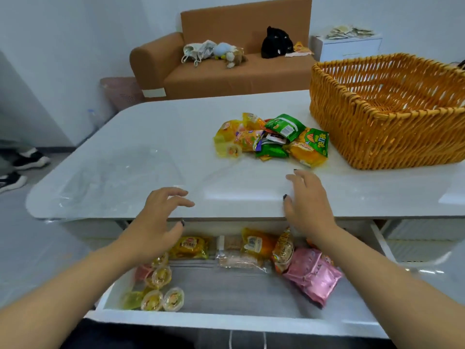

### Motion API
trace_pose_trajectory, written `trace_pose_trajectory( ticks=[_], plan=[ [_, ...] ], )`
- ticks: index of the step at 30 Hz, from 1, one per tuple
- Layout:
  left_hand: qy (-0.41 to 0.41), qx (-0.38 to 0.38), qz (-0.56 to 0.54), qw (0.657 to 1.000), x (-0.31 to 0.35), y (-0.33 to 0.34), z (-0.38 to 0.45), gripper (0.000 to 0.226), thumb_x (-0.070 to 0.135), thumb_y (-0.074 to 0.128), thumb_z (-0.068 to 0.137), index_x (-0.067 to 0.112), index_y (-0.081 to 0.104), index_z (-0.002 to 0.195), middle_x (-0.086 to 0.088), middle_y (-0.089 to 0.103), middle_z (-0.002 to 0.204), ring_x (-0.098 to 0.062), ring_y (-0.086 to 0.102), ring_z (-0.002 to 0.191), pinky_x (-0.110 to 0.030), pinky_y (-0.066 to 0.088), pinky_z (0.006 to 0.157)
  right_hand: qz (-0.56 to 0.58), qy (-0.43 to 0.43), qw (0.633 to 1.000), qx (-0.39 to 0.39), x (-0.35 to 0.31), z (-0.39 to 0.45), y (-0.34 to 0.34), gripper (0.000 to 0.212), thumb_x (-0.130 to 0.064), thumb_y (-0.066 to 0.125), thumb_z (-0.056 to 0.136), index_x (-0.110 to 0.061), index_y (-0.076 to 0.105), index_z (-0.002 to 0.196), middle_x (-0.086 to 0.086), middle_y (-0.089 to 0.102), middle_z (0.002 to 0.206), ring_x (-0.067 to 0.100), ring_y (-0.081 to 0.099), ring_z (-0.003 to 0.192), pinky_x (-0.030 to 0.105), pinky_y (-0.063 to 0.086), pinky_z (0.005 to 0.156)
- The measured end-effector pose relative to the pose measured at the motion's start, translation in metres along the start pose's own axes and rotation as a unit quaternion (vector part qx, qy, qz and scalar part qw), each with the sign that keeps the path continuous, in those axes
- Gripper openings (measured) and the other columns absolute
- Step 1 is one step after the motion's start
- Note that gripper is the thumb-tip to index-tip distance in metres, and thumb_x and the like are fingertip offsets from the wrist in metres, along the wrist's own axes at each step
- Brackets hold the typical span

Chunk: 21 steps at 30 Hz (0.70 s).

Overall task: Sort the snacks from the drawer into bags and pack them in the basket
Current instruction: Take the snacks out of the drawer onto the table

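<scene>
The white drawer point(226, 321) is pulled out below the table edge and holds jelly cups point(161, 295), a yellow packet point(191, 246), a clear-wrapped bar point(239, 260), an orange packet point(283, 250) and pink packets point(312, 275). A pile of yellow, orange and green snack packets point(271, 138) lies on the white table point(151, 127). Clear plastic bags point(120, 177) lie flat on the table's left side. The orange wicker basket point(352, 127) stands at the right, with no snacks visible inside. My left hand point(161, 215) and my right hand point(307, 200) hover over the table's front edge, fingers spread, holding nothing.
A brown sofa point(226, 79) with soft toys and a black bag stands behind the table. A white cabinet point(349, 46) is at the back right. A pink bin point(120, 93) stands beside the sofa. Someone's shoes point(22, 167) show at the far left.
</scene>
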<state>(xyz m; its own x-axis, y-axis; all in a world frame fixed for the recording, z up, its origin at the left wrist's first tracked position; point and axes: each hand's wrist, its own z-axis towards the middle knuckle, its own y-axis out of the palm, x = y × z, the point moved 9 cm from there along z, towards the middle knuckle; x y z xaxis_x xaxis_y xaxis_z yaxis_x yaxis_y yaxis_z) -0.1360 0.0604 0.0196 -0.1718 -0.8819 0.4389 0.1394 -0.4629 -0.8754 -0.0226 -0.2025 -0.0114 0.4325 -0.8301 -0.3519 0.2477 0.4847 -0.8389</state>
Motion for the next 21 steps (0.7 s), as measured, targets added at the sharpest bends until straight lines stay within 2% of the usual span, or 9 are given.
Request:
trace_pose_trajectory(
  ticks=[3,6,8,10,13,15,17,19,21],
  plan=[
    [-0.096,-0.024,-0.077,0.992,-0.040,-0.006,-0.026,0.038,-0.002,0.061,0.086,0.035,0.064,0.096,0.015,0.065,0.103,0.003,0.059,0.098,-0.015,0.044,0.086,0.050,-0.178,0.983,-0.003,-0.088,-0.035,0.013,0.033,-0.002,0.061,0.077,-0.002,0.062,0.111,0.019,0.057,0.125,0.040,0.049,0.124,0.049,0.043,0.101],
    [-0.170,-0.081,-0.069,0.980,-0.084,0.004,-0.045,0.035,0.000,0.060,0.088,0.033,0.061,0.101,0.010,0.066,0.105,-0.005,0.061,0.101,-0.008,0.044,0.074,0.111,-0.279,0.947,-0.116,-0.157,-0.068,0.040,0.022,-0.013,0.050,0.087,-0.009,0.064,0.103,0.009,0.060,0.117,0.027,0.057,0.106,0.042,0.054,0.081],
    [-0.198,-0.137,-0.017,0.970,-0.109,0.018,-0.059,0.043,0.002,0.061,0.088,0.028,0.054,0.122,0.004,0.057,0.126,-0.013,0.054,0.120,-0.012,0.045,0.087,0.121,-0.247,0.932,-0.237,-0.184,-0.079,0.074,0.025,-0.020,0.049,0.091,-0.015,0.060,0.113,0.002,0.057,0.119,0.020,0.054,0.105,0.039,0.052,0.084],
    [-0.207,-0.216,0.101,0.949,-0.134,0.034,-0.073,0.064,0.006,0.059,0.091,0.019,0.032,0.147,-0.004,0.037,0.150,-0.020,0.041,0.135,-0.026,0.041,0.104,0.093,-0.193,0.903,-0.372,-0.200,-0.092,0.120,0.038,-0.025,0.054,0.092,-0.018,0.050,0.129,0.003,0.052,0.129,0.021,0.052,0.114,0.041,0.049,0.093],
    [-0.171,-0.313,0.263,0.897,-0.159,0.048,-0.086,0.082,0.014,0.057,0.092,0.017,0.006,0.155,-0.011,0.011,0.160,-0.027,0.030,0.142,-0.034,0.036,0.110,0.050,-0.188,0.860,-0.472,-0.222,-0.112,0.169,0.065,-0.031,0.062,0.088,-0.014,0.032,0.143,0.011,0.046,0.139,0.031,0.049,0.122,0.044,0.047,0.095],
    [-0.128,-0.316,0.348,0.873,-0.163,0.050,-0.080,0.090,0.028,0.061,0.089,0.018,0.001,0.155,-0.013,0.008,0.160,-0.030,0.023,0.142,-0.037,0.029,0.112,0.024,-0.231,0.851,-0.471,-0.237,-0.117,0.187,0.069,-0.029,0.060,0.089,-0.013,0.025,0.145,0.014,0.042,0.143,0.035,0.050,0.122,0.044,0.048,0.090],
    [-0.043,-0.289,0.418,0.861,-0.154,0.053,-0.067,0.090,0.037,0.060,0.088,0.020,0.002,0.155,-0.012,0.009,0.159,-0.031,0.017,0.142,-0.039,0.021,0.113,-0.009,-0.309,0.842,-0.441,-0.253,-0.117,0.191,0.066,-0.025,0.059,0.089,-0.018,0.024,0.144,0.014,0.035,0.146,0.035,0.054,0.113,0.041,0.049,0.077],
    [0.022,-0.293,0.409,0.864,-0.146,0.064,-0.061,0.088,0.037,0.060,0.090,0.023,0.003,0.155,-0.011,0.008,0.159,-0.030,0.015,0.144,-0.039,0.017,0.115,-0.063,-0.403,0.810,-0.422,-0.265,-0.122,0.191,0.067,-0.018,0.058,0.089,-0.025,0.022,0.145,0.018,0.031,0.144,0.034,0.059,0.094,0.037,0.048,0.061],
    [0.054,-0.333,0.377,0.863,-0.144,0.080,-0.066,0.088,0.034,0.062,0.090,0.025,0.003,0.155,-0.008,0.005,0.161,-0.028,0.017,0.144,-0.038,0.019,0.116,-0.116,-0.471,0.761,-0.430,-0.267,-0.136,0.198,0.073,-0.012,0.054,0.092,-0.031,0.014,0.150,0.023,0.024,0.147,0.035,0.059,0.090,0.039,0.049,0.060]
  ],
)
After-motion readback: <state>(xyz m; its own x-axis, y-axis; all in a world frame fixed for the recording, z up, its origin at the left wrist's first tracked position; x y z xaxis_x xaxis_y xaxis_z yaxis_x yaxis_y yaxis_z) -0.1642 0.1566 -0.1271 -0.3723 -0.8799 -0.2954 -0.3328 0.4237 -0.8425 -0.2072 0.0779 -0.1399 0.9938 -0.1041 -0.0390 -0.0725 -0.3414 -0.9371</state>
